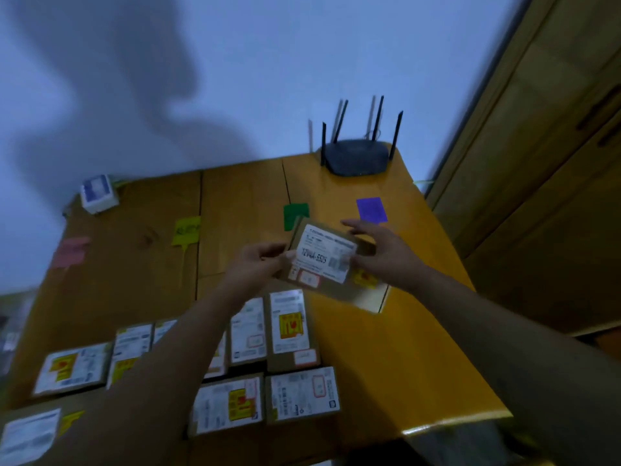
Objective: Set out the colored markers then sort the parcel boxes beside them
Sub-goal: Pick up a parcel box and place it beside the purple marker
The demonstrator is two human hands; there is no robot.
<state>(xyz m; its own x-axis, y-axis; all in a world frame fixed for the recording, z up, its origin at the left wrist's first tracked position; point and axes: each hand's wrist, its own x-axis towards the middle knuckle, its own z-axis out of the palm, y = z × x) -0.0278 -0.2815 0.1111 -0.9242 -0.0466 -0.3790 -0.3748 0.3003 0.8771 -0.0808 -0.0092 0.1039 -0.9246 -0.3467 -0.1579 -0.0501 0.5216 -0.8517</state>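
Note:
Four colored markers lie in a row across the wooden table (420, 348): a pink marker (71, 252), a yellow marker (186, 231), a green marker (293, 213) and a purple marker (371, 210). I hold a brown parcel box (324, 255) with a white label above the table, just in front of the green marker. My left hand (260, 262) pinches its left edge. My right hand (379, 250) grips its right side, fingers over the top edge. Another parcel (369, 290) lies under the held one. Several labelled parcel boxes (290, 331) lie in rows near me.
A black router (356, 156) with several antennas stands at the table's far right corner. A small white and blue box (98, 193) sits at the far left corner. A wooden cabinet (544, 163) stands to the right of the table. A wall is behind.

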